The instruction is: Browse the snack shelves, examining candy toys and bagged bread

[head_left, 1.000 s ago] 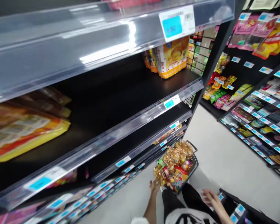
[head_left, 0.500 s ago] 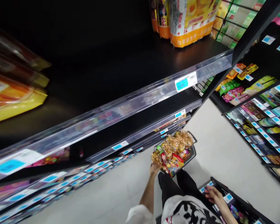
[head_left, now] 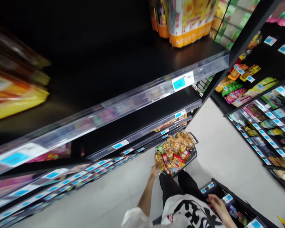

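Observation:
A black shopping basket (head_left: pixel 194 153) stands on the floor by my feet, heaped with gold-wrapped sweets and colourful packets (head_left: pixel 174 148). My left hand (head_left: pixel 155 171) reaches down to the basket's near-left corner and touches a gold packet there; its fingers are curled, but the hand is too small to show a grip. My right hand (head_left: pixel 215 201) rests lower right on the edge of a low black shelf (head_left: pixel 230 199) with blue price tags, fingers lying over the rail.
A tall black shelf unit (head_left: pixel 123 79) with clear price rails fills the left. It holds orange-and-yellow packs (head_left: pixel 190 22) at the top right and yellow packets (head_left: pixel 16 95) at the far left. More snack shelves (head_left: pixel 263 107) stand on the right across a pale floor.
The view has tilted down and drifted slightly. My left hand has stayed at the basket's corner, and my right hand has settled on the low shelf's edge.

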A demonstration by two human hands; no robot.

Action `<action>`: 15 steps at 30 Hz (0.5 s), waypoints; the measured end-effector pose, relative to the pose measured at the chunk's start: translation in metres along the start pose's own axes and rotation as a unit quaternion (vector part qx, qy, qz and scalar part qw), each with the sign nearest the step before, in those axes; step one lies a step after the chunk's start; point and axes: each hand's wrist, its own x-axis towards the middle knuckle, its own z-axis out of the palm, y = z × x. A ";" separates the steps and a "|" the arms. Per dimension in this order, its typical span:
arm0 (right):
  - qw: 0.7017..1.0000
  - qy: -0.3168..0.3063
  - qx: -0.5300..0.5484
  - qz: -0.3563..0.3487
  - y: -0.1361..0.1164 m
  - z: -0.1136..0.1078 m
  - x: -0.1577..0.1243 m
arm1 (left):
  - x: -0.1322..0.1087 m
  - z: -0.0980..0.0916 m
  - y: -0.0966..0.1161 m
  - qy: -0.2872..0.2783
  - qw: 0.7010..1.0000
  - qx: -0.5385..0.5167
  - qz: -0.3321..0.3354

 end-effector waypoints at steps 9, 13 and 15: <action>0.987 -0.091 0.039 -0.128 -0.127 0.028 0.008 | -0.121 0.040 0.057 0.136 0.981 0.017 0.139; 0.980 -0.137 0.058 -0.134 -0.166 0.047 0.022 | -0.152 0.054 0.082 0.122 0.971 -0.020 0.205; 0.974 -0.173 0.062 -0.135 -0.178 0.062 0.021 | -0.167 0.055 0.093 0.096 0.966 -0.056 0.235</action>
